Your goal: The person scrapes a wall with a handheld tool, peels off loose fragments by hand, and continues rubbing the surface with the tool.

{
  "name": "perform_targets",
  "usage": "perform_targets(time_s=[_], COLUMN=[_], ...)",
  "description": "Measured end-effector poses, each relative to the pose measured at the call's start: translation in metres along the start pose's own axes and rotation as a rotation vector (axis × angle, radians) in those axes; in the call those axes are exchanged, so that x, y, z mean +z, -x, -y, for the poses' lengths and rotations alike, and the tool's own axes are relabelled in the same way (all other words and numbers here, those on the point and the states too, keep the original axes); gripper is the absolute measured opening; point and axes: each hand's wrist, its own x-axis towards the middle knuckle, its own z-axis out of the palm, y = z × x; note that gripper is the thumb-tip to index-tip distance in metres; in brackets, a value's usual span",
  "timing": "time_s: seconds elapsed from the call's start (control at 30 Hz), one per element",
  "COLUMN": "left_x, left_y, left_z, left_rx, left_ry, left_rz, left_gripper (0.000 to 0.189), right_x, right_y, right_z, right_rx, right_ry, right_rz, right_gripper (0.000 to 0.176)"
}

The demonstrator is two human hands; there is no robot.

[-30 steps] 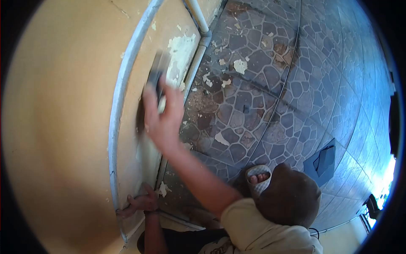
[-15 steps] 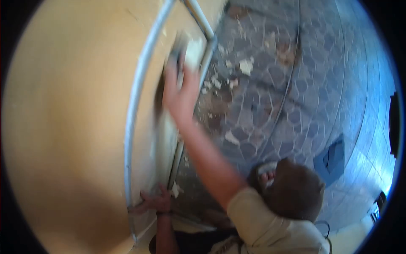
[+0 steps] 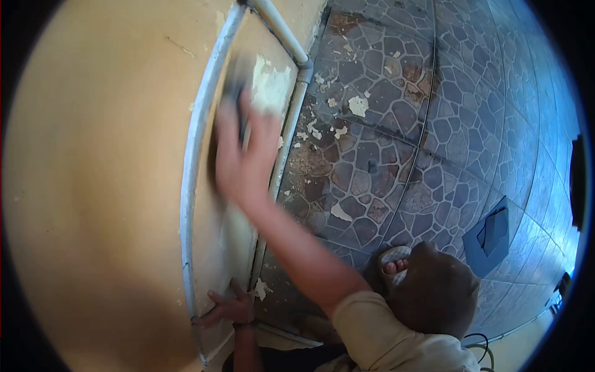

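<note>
My right hand (image 3: 248, 155) is closed around a dark, flat scraper (image 3: 237, 87), its far end blurred by motion. It is at the yellow wall panel (image 3: 207, 248) inside the pipe frame, beside a pale patch (image 3: 271, 84) of bare wall with ragged paint edges. Lower down, my left hand (image 3: 230, 308) lies with spread fingers against the wall near the lower end of the curved pipe (image 3: 189, 204); it holds nothing that I can see.
Paint flakes (image 3: 358, 106) lie scattered over the stone-patterned floor (image 3: 458, 124). A second pipe (image 3: 288, 142) runs along the wall's base. My knee (image 3: 434, 285) and a sandalled foot (image 3: 395, 263) are at lower right. Beyond them lies a grey-blue flat piece (image 3: 486, 239) with a dark object on it.
My right hand and the scraper have shifted left and slightly down in view, uncovering more of the pale patch. My left hand stays spread on the wall.
</note>
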Motion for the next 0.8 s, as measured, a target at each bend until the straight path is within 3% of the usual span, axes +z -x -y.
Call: perform_targets(time_s=[0.03,0.2,0.3,0.33,0.4,0.47,0.53,0.63,0.73,0.8], left_x=[0.005,0.009,0.002,0.003,-0.008,0.004,0.009,0.005,-0.001,0.011], left_y=[0.000,0.006,0.004,-0.001,0.003,0.005,0.001,0.002,0.011,0.005], left_z=[0.001,0.000,0.003,0.001,0.010,0.003,-0.003,0.001,0.007,0.000], left_rx=[0.018,-0.033,-0.008,0.005,0.013,-0.045,-0.066,-0.030,-0.034,-0.070], left_ry=[0.001,-0.003,0.007,0.019,0.029,0.048,0.039,0.034,0.054,0.072], left_rz=[-0.031,-0.005,-0.008,-0.019,-0.007,-0.010,-0.019,-0.005,0.014,0.020], left_gripper=[0.085,0.084,0.083,0.083,0.082,0.082,0.082,0.082,0.083,0.084], right_x=[0.011,-0.019,0.004,0.017,0.017,0.004,-0.016,0.012,0.010,-0.012], right_y=[-0.029,0.054,0.007,-0.027,-0.031,0.029,0.059,-0.017,0.001,0.092], right_z=[-0.003,0.038,0.012,0.018,0.021,0.011,0.032,0.003,0.005,0.020], right_rx=[0.053,-0.001,-0.083,-0.002,0.063,-0.024,0.039,0.105,0.114,0.030], right_ry=[-0.006,-0.127,0.033,-0.023,-0.034,-0.085,-0.174,0.057,0.052,-0.121], right_rz=[-0.064,0.067,-0.015,-0.131,-0.157,-0.062,0.035,-0.072,-0.081,-0.005], right_gripper=[0.041,0.037,0.038,0.040,0.039,0.038,0.040,0.041,0.039,0.041])
